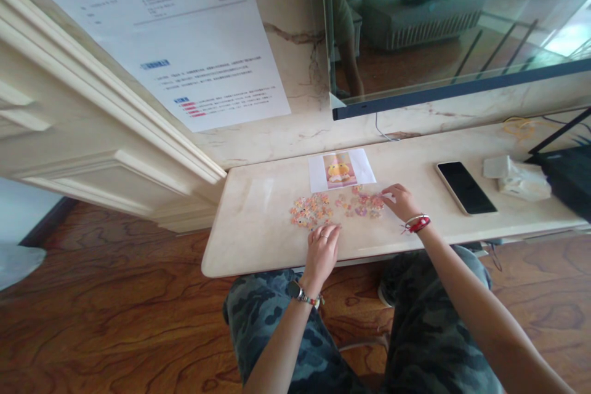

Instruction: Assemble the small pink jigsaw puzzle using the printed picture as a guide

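A cream marble-look tabletop [258, 221] carried a loose scatter of pink and orange jigsaw pieces [310, 212] near its front edge. Just behind them lay a printed sheet [340, 170] showing a yellow character. Well apart to the right, a smartphone [465, 187] lay face up, screen dark, beside crumpled white tissue [517, 180] — and a black object [567, 175] covered the far-right end.
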Available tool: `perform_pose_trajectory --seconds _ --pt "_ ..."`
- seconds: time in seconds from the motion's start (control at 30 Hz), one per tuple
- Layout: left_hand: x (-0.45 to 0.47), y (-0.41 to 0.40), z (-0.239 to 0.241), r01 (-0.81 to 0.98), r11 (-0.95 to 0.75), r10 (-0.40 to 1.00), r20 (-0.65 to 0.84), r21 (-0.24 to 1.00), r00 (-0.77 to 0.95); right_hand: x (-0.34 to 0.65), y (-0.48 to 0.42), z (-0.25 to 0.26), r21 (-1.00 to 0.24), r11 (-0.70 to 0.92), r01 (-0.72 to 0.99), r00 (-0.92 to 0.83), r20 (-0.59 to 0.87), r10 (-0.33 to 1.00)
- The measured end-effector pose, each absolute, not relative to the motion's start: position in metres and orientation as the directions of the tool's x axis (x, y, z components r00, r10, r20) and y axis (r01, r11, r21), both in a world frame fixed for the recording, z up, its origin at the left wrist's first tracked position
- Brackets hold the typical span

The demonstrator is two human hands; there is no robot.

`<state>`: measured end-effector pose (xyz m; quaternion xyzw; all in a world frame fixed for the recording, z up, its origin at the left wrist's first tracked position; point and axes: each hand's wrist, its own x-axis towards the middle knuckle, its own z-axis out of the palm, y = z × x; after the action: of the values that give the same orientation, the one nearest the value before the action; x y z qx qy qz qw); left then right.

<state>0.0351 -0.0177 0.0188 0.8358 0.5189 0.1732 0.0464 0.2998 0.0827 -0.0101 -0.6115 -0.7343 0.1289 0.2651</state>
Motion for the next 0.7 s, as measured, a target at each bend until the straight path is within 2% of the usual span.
perform_pose_trajectory --seconds 0.17,0.33,0.47,0.7 --pt "0.035 -0.017 0.016 0.849 -0.462 0.880 0.249 0.256 0.404 0.312 0.067 -0.014 -0.535 0.195 0.822 -0.078 0.233 0.969" --pt "0.038 -0.017 0.015 0.839 -0.467 0.879 0.251 0.279 0.405 0.300 0.059 -0.020 -0.491 0.306 0.815 -0.178 0.290 0.940" --pt "0.038 -0.017 0.018 0.840 -0.469 0.878 0.247 0.274 0.409 0.292 0.064 -0.024 -0.455 0.311 0.834 -0.184 0.302 0.936" --pt "0.034 -0.017 0.021 0.855 -0.457 0.885 0.220 0.243 0.411 0.299 0.061 -0.014 -0.503 0.335 0.797 -0.207 0.293 0.933"
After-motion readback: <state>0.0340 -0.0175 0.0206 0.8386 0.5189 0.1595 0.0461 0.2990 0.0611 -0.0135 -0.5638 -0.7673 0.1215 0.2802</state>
